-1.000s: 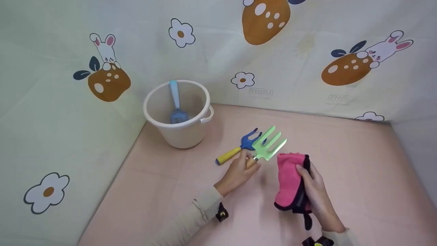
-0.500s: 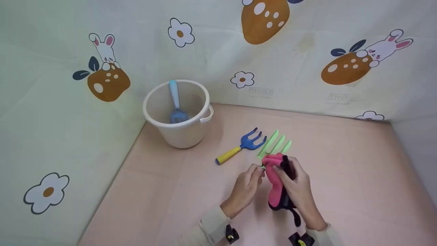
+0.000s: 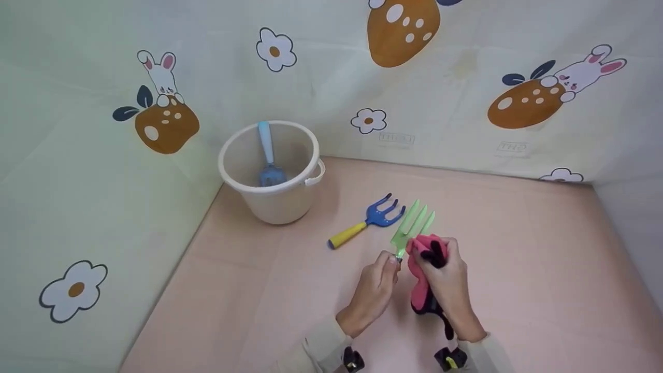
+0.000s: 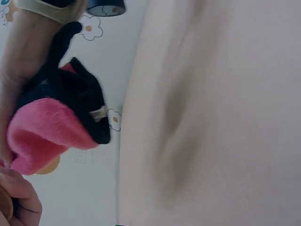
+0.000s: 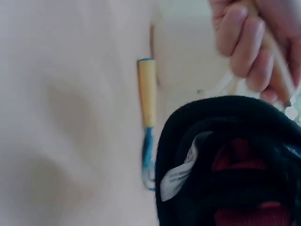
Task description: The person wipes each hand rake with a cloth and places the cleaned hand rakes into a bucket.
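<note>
My left hand (image 3: 370, 290) grips the wooden handle of a green hand fork (image 3: 401, 241), its tines pointing away. In the right wrist view, this handle (image 5: 278, 70) lies inside the curled fingers. My right hand (image 3: 449, 285) holds a crumpled pink and black glove (image 3: 420, 285) against the fork's head, partly covering it. The left wrist view shows the glove's pink cloth (image 4: 51, 127) and dark cuff; a white label (image 5: 178, 179) sits inside the cuff in the right wrist view. A blue hand fork with a yellow handle (image 3: 347, 235) lies left of the green one.
A cream bucket (image 3: 277, 207) stands at the back left against the patterned wall sheet (image 3: 440, 103). Inside it leans a tool with a light blue handle (image 3: 265, 142). The pink-beige surface (image 3: 533, 269) extends around the hands.
The green hand fork has come nearer and turned a little upright. My right hand has moved left with the glove, bringing it onto the fork and bunching it. The blue fork has not moved.
</note>
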The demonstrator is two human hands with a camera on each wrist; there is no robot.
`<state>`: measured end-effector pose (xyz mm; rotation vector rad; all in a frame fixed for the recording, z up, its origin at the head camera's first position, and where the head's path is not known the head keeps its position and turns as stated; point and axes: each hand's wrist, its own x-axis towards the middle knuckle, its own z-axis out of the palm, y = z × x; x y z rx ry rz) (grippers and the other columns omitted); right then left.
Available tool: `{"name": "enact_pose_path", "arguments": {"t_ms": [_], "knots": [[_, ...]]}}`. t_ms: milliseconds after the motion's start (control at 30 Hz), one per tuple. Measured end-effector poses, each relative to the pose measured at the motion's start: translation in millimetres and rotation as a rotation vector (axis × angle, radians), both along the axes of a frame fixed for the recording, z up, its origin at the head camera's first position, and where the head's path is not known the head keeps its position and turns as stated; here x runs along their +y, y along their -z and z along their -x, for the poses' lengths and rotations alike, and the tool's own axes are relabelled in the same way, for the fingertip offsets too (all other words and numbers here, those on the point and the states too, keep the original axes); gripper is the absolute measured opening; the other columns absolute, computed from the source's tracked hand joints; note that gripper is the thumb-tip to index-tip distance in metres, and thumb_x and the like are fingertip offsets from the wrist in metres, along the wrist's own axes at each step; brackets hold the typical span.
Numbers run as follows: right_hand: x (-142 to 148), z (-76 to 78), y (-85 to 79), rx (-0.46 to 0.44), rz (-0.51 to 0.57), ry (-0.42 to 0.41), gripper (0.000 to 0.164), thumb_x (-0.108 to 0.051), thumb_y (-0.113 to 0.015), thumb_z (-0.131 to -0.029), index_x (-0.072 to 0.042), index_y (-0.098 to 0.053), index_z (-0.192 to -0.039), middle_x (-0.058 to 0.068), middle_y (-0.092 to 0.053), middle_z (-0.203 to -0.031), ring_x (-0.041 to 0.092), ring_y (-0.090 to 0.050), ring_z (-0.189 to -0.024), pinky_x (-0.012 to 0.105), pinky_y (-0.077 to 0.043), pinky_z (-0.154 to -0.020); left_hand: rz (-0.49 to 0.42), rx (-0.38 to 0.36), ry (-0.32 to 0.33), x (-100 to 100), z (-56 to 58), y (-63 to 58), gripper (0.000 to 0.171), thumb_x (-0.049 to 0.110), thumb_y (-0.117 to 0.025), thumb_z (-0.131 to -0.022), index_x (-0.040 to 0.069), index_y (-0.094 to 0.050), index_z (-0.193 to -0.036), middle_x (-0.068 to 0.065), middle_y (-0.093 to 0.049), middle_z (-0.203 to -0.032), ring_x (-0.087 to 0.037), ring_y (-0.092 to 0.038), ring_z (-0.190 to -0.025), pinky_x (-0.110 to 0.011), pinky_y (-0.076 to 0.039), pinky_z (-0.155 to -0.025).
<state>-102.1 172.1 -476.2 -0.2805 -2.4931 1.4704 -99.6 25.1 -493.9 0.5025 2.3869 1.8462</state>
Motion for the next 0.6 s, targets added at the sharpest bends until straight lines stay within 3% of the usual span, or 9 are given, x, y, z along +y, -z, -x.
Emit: {"name": "enact_pose_path", "arguments": {"t_ms": [367,600], "knots": [[3,6.1,0.8,-0.026,-0.056,0.013,0.04,-0.025,-0.069,-0.082,-0.005,-0.047,-0.109,0.017,-0.063,-0.105,0.024,-0.058,-0.088,0.028,-0.046,-0.071,0.049,-0.051,0.055,-11,5.5,4.8,0.037,0.033,-0.026,-0.103,0.008,-0.048,-0.087,0.008,-0.037,-0.062,-0.003,-0.036,-0.054,-0.017,-0.029,-0.049],[16,13.6,-5.7,-0.05,-0.023,0.047,0.041,-0.028,-0.067,-0.084,-0.007,-0.044,-0.111,0.016,-0.061,-0.109,0.024,-0.057,-0.092,0.028,-0.045,-0.073,0.083,-0.055,0.1,-16,8.4,6.8,0.037,0.03,-0.026,-0.103,0.006,-0.049,-0.085,0.008,-0.037,-0.061,-0.003,-0.035,-0.052,-0.018,-0.027,-0.046]]}}
